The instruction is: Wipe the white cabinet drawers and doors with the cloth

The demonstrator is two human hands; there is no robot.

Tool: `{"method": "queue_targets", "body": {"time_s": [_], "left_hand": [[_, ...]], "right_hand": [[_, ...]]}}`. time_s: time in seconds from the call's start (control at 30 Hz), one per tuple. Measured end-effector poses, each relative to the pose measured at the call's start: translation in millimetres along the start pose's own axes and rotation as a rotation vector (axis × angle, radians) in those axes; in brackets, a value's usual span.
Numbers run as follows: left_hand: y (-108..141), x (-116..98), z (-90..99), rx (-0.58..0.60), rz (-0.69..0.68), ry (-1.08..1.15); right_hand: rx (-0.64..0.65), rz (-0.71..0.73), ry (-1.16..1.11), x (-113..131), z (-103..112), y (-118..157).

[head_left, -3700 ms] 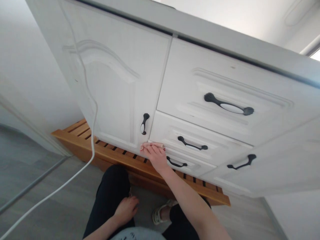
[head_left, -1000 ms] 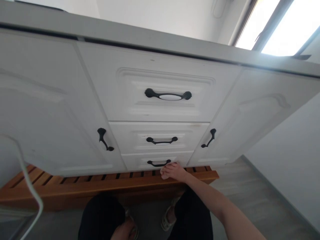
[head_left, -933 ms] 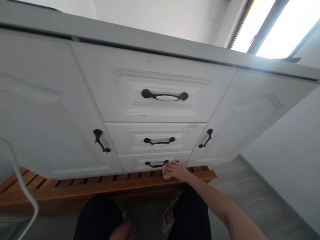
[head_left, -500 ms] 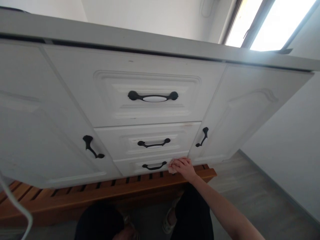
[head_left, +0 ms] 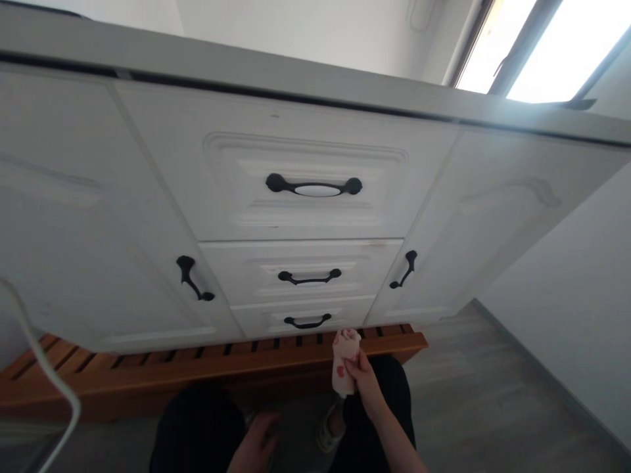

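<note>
In my right hand (head_left: pixel 363 376) is a pinkish cloth (head_left: pixel 344 368) with red spots, held over the front edge of the wooden slatted bench, below the drawers. My left hand (head_left: pixel 259 441) is low in the view beside my left knee, dim and blurred, and its fingers are hard to make out. The white cabinet (head_left: pixel 305 95) has three closed drawers in the middle. Their dark curved handles are the top one (head_left: pixel 314 188), the middle one (head_left: pixel 309 277) and the bottom one (head_left: pixel 307 322). The cloth is just below and right of the bottom handle.
Cabinet doors with dark handles (head_left: pixel 194 278) flank the drawers. The slatted bench (head_left: pixel 207 373) runs along the cabinet's base. A white cable (head_left: pixel 62 387) hangs at the left. My dark-clothed knees are at the bottom, and a window (head_left: pixel 552 49) is at the upper right.
My right hand has drawn the cloth down off the bottom drawer's right end, and more of the cloth shows. My left hand has risen further into view. The view has shifted slightly.
</note>
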State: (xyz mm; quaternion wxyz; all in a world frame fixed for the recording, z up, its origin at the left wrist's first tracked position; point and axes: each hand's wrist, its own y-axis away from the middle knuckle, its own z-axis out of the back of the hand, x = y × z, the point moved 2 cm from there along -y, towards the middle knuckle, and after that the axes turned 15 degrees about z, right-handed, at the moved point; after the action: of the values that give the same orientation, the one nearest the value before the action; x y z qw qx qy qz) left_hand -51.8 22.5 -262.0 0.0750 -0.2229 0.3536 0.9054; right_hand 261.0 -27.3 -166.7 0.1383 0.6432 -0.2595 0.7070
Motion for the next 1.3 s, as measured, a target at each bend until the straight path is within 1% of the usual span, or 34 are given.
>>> {"method": "queue_targets", "body": {"time_s": [0.03, 0.07, 0.1, 0.13, 0.17, 0.23, 0.27, 0.33, 0.4, 0.47, 0.5, 0.57, 0.63, 0.67, 0.7, 0.77, 0.83, 0.87, 0.93, 1.0, 1.07, 1.13, 1.2, 1.27, 1.3], "left_hand": [[3.3, -16.3, 3.3, 0.000, -0.051, 0.055], [7.6, -35.6, 8.4, 0.014, -0.139, 0.191], [12.4, -55.7, 14.7, 0.039, -0.201, 0.334], [17.2, -75.4, 21.4, 0.075, -0.220, 0.470], [22.0, -94.2, 28.1, 0.118, -0.236, 0.598], [32.3, -127.0, 39.3, 0.232, -0.306, 0.812], [37.3, -139.2, 43.7, 0.272, -0.330, 0.883], [46.8, -154.4, 49.8, 0.334, -0.308, 0.984], [56.6, -160.4, 55.6, 0.375, -0.234, 1.057], [67.0, -161.6, 64.6, 0.403, -0.180, 1.129], [72.2, -161.2, 70.5, 0.416, -0.159, 1.161], [81.6, -159.6, 83.8, 0.459, -0.106, 1.225], [89.2, -157.9, 96.7, 0.521, -0.054, 1.289], [92.4, -157.3, 102.1, 0.558, -0.047, 1.312], [95.3, -157.0, 106.5, 0.595, -0.056, 1.328], [100.2, -156.8, 112.0, 0.661, -0.094, 1.328], [104.4, -156.5, 113.5, 0.723, -0.128, 1.317], [106.3, -156.0, 113.5, 0.751, -0.140, 1.312], [110.3, -155.0, 113.6, 0.805, -0.166, 1.291], [114.2, -154.4, 114.8, 0.834, -0.190, 1.242], [117.5, -155.0, 117.6, 0.800, -0.218, 1.157], [120.1, -157.4, 121.3, 0.715, -0.263, 1.039], [121.6, -160.2, 125.0, 0.563, -0.315, 0.908], [122.4, -161.9, 127.7, 0.402, -0.345, 0.804], [122.8, -162.1, 128.6, 0.349, -0.352, 0.770]], "right_hand": [[-0.031, -0.103, -0.141, 6.7, -6.9, 7.9], [-0.064, -0.203, -0.270, 14.2, -13.9, 15.1], [-0.092, -0.279, -0.364, 22.5, -20.8, 21.0], [-0.102, -0.319, -0.408, 31.5, -27.5, 25.6], [-0.101, -0.336, -0.427, 40.4, -34.0, 29.1], [-0.080, -0.323, -0.404, 56.5, -46.0, 33.4], [-0.065, -0.296, -0.357, 63.1, -51.2, 34.6], [-0.030, -0.222, -0.195, 73.1, -59.1, 35.5], [0.025, -0.137, 0.005, 79.6, -63.3, 34.8], [0.088, -0.066, 0.166, 84.1, -64.0, 32.8], [0.118, -0.038, 0.212, 86.0, -63.3, 31.5], [0.164, 0.002, 0.232, 89.3, -61.0, 28.9], [0.189, 0.010, 0.161, 91.5, -59.8, 27.2], [0.195, -0.014, 0.091, 92.0, -60.2, 26.9], [0.196, -0.066, 0.000, 92.1, -61.5, 27.0], [0.189, -0.229, -0.224, 93.1, -66.0, 27.9], [0.146, -0.379, -0.422, 97.9, -69.8, 27.6], [0.122, -0.421, -0.489, 102.2, -70.3, 26.4], [0.098, -0.432, -0.549, 113.8, -68.2, 22.2], [0.125, -0.393, -0.533, 126.3, -63.9, 17.3], [0.163, -0.335, -0.450, 135.4, -60.5, 13.5], [0.154, -0.286, -0.335, 138.5, -60.3, 11.4], [0.079, -0.282, -0.270, 134.8, -64.1, 11.4], [-0.039, -0.340, -0.315, 126.1, -70.9, 13.2], [-0.096, -0.390, -0.371, 120.8, -74.8, 14.6]]}}
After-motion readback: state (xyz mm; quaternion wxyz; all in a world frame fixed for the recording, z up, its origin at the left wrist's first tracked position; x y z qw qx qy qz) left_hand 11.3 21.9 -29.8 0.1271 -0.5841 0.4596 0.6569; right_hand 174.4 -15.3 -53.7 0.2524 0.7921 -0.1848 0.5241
